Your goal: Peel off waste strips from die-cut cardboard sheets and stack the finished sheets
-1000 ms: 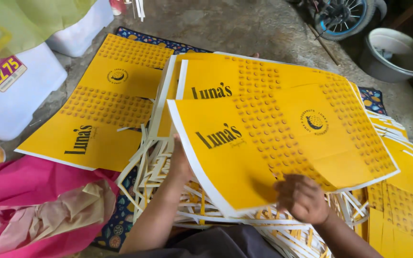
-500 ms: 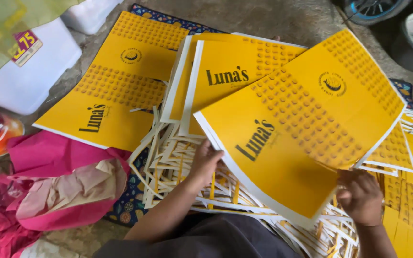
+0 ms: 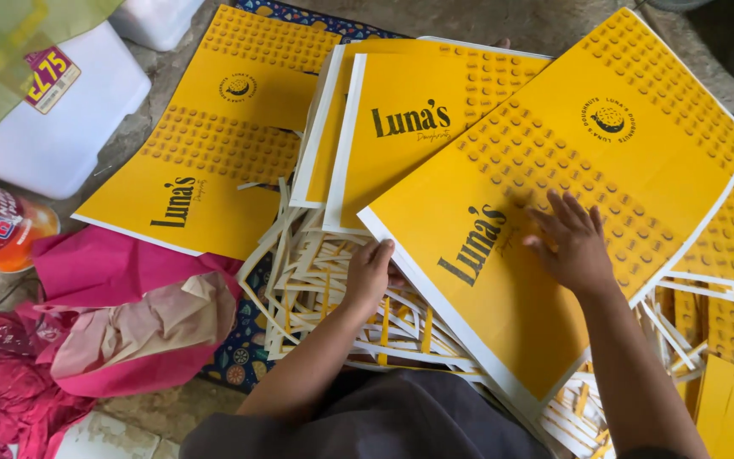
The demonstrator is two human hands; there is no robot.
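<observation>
yellow dotted sheet [image 3: 554,195], pink cloth [image 3: 104,272]

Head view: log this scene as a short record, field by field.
Left hand: left hand grips the near-left edge of the top yellow sheet.
Right hand: right hand lies flat on that sheet, fingers spread.
Under the sheet: pile of white and yellow paper strips.
Other sheets: printed yellow sheet at left.
Left side: pink cloth, white container.
</observation>
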